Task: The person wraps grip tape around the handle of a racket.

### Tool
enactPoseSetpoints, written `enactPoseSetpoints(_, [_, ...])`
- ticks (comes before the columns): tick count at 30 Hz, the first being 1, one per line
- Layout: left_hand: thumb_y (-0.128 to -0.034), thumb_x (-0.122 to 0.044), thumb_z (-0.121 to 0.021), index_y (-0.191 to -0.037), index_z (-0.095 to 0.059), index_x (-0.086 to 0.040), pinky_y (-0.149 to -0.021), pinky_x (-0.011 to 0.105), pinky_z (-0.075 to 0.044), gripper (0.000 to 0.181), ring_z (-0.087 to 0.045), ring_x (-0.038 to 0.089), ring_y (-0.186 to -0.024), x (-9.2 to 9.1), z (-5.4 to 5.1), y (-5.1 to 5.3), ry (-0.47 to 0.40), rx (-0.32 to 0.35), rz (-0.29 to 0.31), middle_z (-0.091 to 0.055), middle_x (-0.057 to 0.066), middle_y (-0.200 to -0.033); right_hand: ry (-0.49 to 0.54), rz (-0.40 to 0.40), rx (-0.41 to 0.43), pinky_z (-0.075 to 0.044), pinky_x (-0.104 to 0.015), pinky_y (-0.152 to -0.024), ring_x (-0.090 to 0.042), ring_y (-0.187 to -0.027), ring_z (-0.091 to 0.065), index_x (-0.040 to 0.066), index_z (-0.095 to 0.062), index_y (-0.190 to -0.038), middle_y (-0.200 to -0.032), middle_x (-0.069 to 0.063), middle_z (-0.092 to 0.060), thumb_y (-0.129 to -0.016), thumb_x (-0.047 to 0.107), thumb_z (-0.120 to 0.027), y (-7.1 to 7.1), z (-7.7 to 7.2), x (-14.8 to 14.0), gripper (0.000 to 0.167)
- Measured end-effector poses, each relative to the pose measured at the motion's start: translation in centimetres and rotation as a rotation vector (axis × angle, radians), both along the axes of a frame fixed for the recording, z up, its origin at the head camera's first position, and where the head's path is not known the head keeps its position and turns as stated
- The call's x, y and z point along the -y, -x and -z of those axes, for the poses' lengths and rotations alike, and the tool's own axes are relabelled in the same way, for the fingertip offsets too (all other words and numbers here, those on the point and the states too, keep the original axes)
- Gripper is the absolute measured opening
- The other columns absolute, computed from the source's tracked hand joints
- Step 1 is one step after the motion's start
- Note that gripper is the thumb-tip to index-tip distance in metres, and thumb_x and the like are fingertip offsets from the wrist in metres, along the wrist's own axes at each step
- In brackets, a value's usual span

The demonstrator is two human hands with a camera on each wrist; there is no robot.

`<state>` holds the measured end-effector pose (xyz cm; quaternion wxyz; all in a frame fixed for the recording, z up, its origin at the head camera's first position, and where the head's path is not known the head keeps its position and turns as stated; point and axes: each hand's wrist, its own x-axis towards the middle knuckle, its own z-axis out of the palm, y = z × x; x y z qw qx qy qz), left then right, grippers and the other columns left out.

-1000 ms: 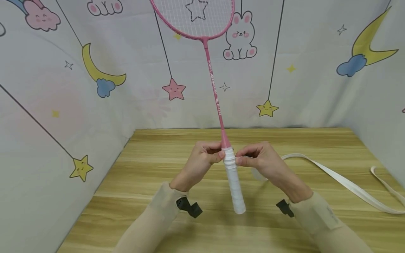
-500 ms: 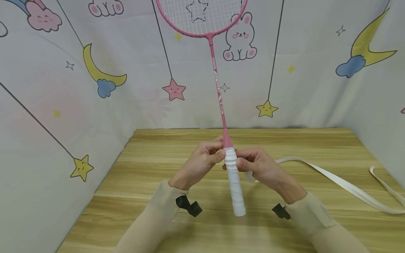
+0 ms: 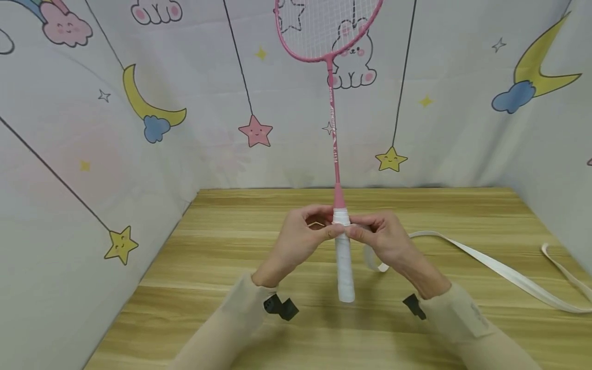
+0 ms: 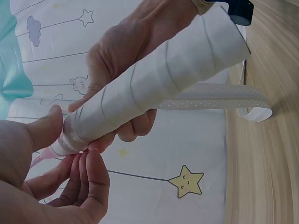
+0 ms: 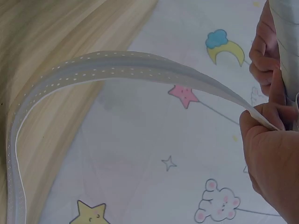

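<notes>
A pink badminton racket (image 3: 344, 267) stands nearly upright above the table, its white-wrapped handle pointing down. My left hand (image 3: 300, 236) holds the top of the handle, thumb in front and fingers behind. On the other side, my right hand (image 3: 390, 244) pinches a white strip of grip tape (image 5: 126, 65) against the handle, its thumb close to the left thumb. In the left wrist view the handle (image 4: 159, 77) shows spiral wrap lines, with thicker folds near the pink cone. The tape's underside is grey with rows of small holes. Fingertips behind the handle are partly hidden.
From my right hand the loose tape loops down and trails over the wooden table (image 3: 222, 267) to the right edge. A white cloth backdrop (image 3: 296, 159) with printed stars, moons and rabbits surrounds the table. The racket head reaches past the top of the view.
The racket has swung more upright, its head moving right and turning. My left thumb has come across onto the front of the handle. The right hand first reached behind the handle, then drew back right.
</notes>
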<state>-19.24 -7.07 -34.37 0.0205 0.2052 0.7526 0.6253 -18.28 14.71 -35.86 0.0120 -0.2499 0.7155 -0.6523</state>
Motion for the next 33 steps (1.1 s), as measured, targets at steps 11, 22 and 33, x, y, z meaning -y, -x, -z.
enactPoseSetpoints(11, [-0.0952, -0.008, -0.084, -0.125, -0.079, 0.001, -0.084, 0.026, -0.062, 0.032, -0.073, 0.012, -0.093, -1.0, 0.6, -0.2, 0.015, -0.032, -0.087, -0.079, 0.022, -0.113, -0.137, 0.116, 0.002, -0.061, -0.018, -0.09, 0.005, -0.1, -0.072, -0.011, -0.073, -0.13, -0.126, -0.031, -0.075, -0.104, 0.003, -0.071, -0.2, 0.0, 0.4, 0.029])
enactPoseSetpoints(22, [-0.1012, -0.002, -0.075, -0.127, -0.076, 0.006, -0.089, 0.027, -0.061, 0.027, -0.074, 0.019, -0.104, -0.1, 0.0, 0.0, 0.019, 0.01, -0.01, -0.077, 0.026, -0.12, -0.278, 0.152, -0.052, -0.054, -0.024, -0.067, -0.008, -0.069, -0.058, -0.003, -0.082, -0.12, -0.104, -0.018, -0.083, -0.102, 0.005, -0.076, -0.5, -1.2, 0.2, 0.021])
enactPoseSetpoints(33, [-0.1015, 0.003, -0.071, -0.129, -0.073, 0.012, -0.087, 0.024, -0.059, 0.029, -0.07, 0.006, -0.099, 0.3, -0.1, 0.4, -0.031, 0.015, 0.065, -0.076, 0.031, -0.122, -0.238, 0.247, 0.024, -0.054, -0.025, -0.07, -0.007, -0.076, -0.067, 0.0, -0.085, -0.112, -0.099, -0.013, -0.085, -0.099, 0.01, -0.08, -1.0, -1.7, 0.6, 0.017])
